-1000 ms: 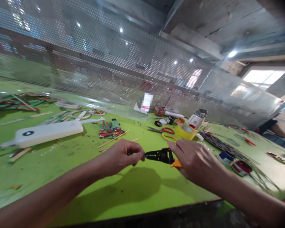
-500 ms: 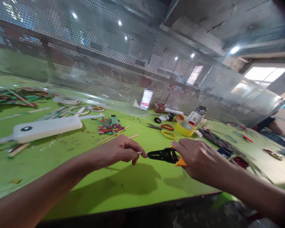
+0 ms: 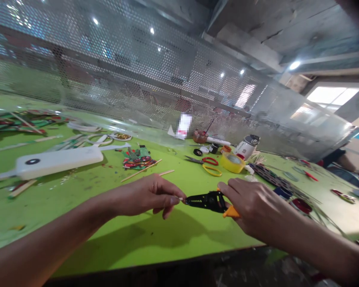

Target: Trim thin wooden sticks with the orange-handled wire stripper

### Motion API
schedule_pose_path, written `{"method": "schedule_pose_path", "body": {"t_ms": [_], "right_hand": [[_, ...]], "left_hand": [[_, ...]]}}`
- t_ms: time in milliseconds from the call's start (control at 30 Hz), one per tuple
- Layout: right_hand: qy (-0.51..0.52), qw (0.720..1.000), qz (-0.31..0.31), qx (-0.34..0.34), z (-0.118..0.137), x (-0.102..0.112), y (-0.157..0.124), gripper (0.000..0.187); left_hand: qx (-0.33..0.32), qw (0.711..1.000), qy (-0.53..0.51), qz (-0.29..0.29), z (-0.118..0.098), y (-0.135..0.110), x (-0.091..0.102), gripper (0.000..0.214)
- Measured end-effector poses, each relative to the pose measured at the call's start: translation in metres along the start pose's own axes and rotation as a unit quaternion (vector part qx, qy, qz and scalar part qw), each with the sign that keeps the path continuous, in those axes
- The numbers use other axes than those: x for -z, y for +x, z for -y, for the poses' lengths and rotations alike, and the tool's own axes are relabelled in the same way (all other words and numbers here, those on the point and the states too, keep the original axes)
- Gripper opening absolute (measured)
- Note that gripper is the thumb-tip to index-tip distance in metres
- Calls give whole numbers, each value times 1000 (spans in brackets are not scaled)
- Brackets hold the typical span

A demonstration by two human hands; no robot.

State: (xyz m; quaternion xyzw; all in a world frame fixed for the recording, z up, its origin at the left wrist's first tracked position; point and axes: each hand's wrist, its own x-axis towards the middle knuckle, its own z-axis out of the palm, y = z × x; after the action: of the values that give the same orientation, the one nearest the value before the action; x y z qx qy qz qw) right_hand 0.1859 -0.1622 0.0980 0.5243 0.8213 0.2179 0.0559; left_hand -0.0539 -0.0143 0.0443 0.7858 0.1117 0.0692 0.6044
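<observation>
Green tabletop [image 3: 173,245] beneath concrete ceiling [image 3: 287,36], left hand [image 3: 151,195] in a pinch on pale stick [image 3: 181,199], right hand [image 3: 247,199] curled around black pliers [image 3: 208,200]

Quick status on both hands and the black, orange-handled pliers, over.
Right hand gripping black pliers with orange handles. Left hand pinching pale thin stick at pliers' tip; contact unclear. Scissors with red and yellow handles lie beyond, clear of both hands.
</observation>
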Motion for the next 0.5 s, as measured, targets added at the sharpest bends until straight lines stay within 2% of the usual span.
{"method": "schedule_pose_path", "body": {"t_ms": [233, 500], "right_hand": [[6, 1000, 17, -16, 0, 1, 2, 38], [4, 1000, 21, -15, 2, 4, 3, 39]], "left_hand": [[12, 998, 52, 15, -7, -1, 0, 32], [17, 998, 57, 17, -7, 0, -1, 34]]}}
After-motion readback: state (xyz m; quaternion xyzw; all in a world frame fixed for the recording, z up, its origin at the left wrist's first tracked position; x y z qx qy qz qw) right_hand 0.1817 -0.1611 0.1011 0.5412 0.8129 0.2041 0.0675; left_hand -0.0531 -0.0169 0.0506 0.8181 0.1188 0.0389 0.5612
